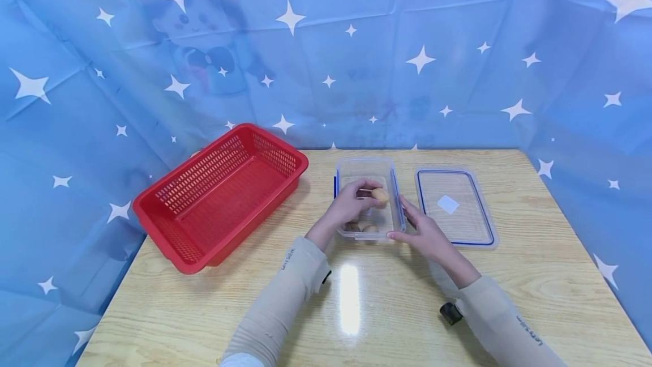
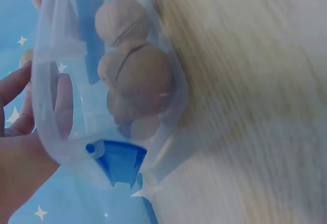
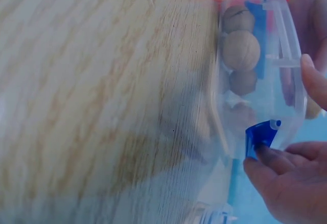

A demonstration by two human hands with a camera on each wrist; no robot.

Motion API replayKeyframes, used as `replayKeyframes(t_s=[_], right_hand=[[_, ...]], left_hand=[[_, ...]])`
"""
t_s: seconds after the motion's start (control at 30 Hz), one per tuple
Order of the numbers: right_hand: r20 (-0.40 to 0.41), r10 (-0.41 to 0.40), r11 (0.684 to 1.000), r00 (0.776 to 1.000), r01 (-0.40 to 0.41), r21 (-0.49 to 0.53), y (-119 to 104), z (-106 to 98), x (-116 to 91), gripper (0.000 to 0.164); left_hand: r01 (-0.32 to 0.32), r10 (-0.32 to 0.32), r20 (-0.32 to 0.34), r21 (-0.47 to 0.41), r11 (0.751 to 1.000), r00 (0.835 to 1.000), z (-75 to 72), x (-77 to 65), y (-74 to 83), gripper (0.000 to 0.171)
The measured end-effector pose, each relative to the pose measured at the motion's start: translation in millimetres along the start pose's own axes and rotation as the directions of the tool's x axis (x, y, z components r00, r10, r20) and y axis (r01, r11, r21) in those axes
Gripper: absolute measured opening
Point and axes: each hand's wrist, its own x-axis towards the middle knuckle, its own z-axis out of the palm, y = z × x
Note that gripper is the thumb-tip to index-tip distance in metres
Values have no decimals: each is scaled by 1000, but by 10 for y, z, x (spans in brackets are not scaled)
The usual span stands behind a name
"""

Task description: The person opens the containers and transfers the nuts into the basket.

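Over the opening of a clear plastic food box [image 1: 370, 235], my left hand [image 1: 347, 204] pinches a round tan walnut [image 1: 380, 196] between thumb and fingers. More walnuts lie at the bottom of the box; in the left wrist view, a large walnut [image 2: 143, 75] shows through the wall. The right wrist view shows several walnuts [image 3: 241, 50] in a row behind the clear plastic. My right hand [image 1: 427, 235] grips the box at its near right corner, thumb at the front rim and fingers along the side. Its fingertips touch a blue latch [image 3: 259, 136].
A red perforated basket [image 1: 249, 214] stands to the left of the box. To the right lies the clear lid [image 1: 460, 222] with its blue seal and a white square label [image 1: 448, 204]. The wood-grain table [image 1: 397, 321] ends at a blue star-patterned cloth [image 1: 356, 112].
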Motion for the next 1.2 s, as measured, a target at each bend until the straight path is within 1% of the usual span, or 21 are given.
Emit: replayKeyframes(t_s=[0.07,0.2,0.37,0.5,0.73,0.97,1.2], right_hand=[[1,0,1000,1000,0,5,-3,3,0,95],[3,-9,1000,1000,9,2,-10,1,1,94],[7,-17,1000,1000,17,3,-34,-13,-3,93],[12,-12,1000,1000,12,6,-53,-21,-2,93],[11,-13,1000,1000,13,7,-51,-22,-5,93],[15,-20,1000,1000,20,8,-52,-26,-8,93],[14,-18,1000,1000,18,1,-47,-21,-6,94]], left_hand=[[1,-1,-4,13,1000,1000,-35,1,10,32],[-19,19,-12,50,999,1000,-106,3,29,32],[-48,49,-20,72,996,999,-197,23,66,32],[-62,64,-31,64,996,997,-271,47,96,33],[-86,86,-49,13,996,995,-377,59,147,34],[-88,89,-64,16,996,994,-500,44,198,34],[-100,102,-106,24,995,989,-678,0,264,35]])
